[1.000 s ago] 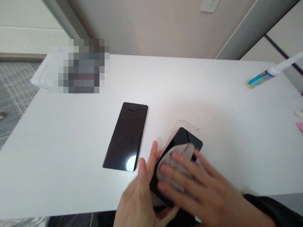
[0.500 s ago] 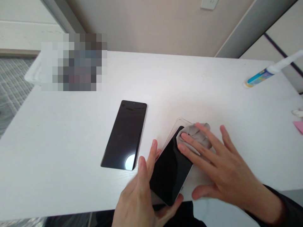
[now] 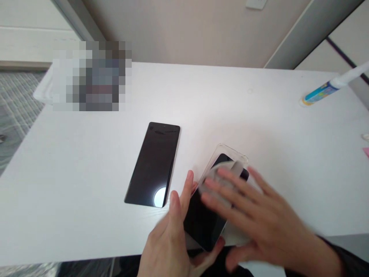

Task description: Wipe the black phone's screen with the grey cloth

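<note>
My left hand [image 3: 170,227] grips a black smartphone [image 3: 201,225] by its lower edge and tilts it up off the table. My right hand [image 3: 259,215], blurred by motion, presses a grey cloth [image 3: 223,179] onto the upper part of the phone's screen. A clear plastic phone case or cover [image 3: 227,151] shows behind the phone's top end, partly hidden by it. A second black smartphone [image 3: 151,163] lies screen up on the table, left of my left hand, with a bright reflection near its lower end.
The white table [image 3: 230,107] ends at a back edge near a beige wall with a wall socket [image 3: 256,3]. A tube with a blue label [image 3: 321,92] lies at the back right. A pixelated object [image 3: 92,77] stands at the back left, and a pink paper [image 3: 366,152] lies at the right edge.
My right hand and the cloth have moved left and down, from the phone's upper right corner onto its screen. My left hand and the phone have barely moved.
</note>
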`<state>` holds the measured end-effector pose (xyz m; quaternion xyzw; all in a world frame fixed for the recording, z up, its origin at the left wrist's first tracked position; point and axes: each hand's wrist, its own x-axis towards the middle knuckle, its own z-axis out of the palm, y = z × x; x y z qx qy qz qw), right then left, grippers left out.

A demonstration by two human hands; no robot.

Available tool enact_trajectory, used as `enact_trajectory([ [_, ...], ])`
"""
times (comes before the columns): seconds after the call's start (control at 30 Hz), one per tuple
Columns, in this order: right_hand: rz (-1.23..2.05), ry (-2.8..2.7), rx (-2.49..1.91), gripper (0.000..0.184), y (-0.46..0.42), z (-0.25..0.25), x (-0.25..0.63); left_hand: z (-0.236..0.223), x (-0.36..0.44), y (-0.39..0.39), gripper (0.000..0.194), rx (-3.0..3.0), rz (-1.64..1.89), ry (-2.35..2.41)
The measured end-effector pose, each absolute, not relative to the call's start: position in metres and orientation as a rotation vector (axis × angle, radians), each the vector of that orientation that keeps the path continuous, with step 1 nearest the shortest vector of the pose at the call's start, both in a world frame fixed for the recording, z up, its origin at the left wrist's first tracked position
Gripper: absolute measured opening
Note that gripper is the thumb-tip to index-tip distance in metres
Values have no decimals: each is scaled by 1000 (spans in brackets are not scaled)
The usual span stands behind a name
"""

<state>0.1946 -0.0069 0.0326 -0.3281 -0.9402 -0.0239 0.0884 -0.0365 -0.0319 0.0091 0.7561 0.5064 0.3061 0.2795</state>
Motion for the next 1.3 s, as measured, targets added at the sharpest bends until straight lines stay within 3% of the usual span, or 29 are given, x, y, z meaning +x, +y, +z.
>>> enact_trajectory([
  [0.07,-49,-2737,-1144,93,-5,33,195,11,-37,-33,120,2022,824,1363],
  [0.17,-20,-2826,-856,66,-7,33,195,13,-38,-36,119,2031,812,1326],
  [0.23,-13,-2859,-798,61,-8,33,195,13,-39,-38,119,2026,822,1329],
  [0.33,-19,-2783,-1129,95,-9,33,195,14,-38,-38,122,2013,822,1368],
  [0.37,-16,-2782,-1150,98,-10,33,194,14,-37,-38,122,2018,823,1364],
  [0.5,24,-2909,-807,67,-12,32,195,14,-36,-35,118,2023,816,1323],
  [0.67,-9,-2777,-1135,96,-8,32,201,14,-36,-35,118,1986,825,1359],
  [0.8,32,-2893,-791,70,-10,33,200,11,-38,-35,113,2055,818,1309],
  [0.93,-41,-2730,-1212,93,-8,31,202,11,-36,-34,116,2044,810,1384],
  [1.07,3,-2852,-823,66,-14,28,199,14,-36,-34,107,2066,782,1374],
  [1.23,8,-2715,-1240,91,-17,32,200,13,-35,-35,110,2100,825,1387],
  [1.3,13,-2768,-1078,74,-20,33,200,12,-35,-35,105,2131,833,1337],
])
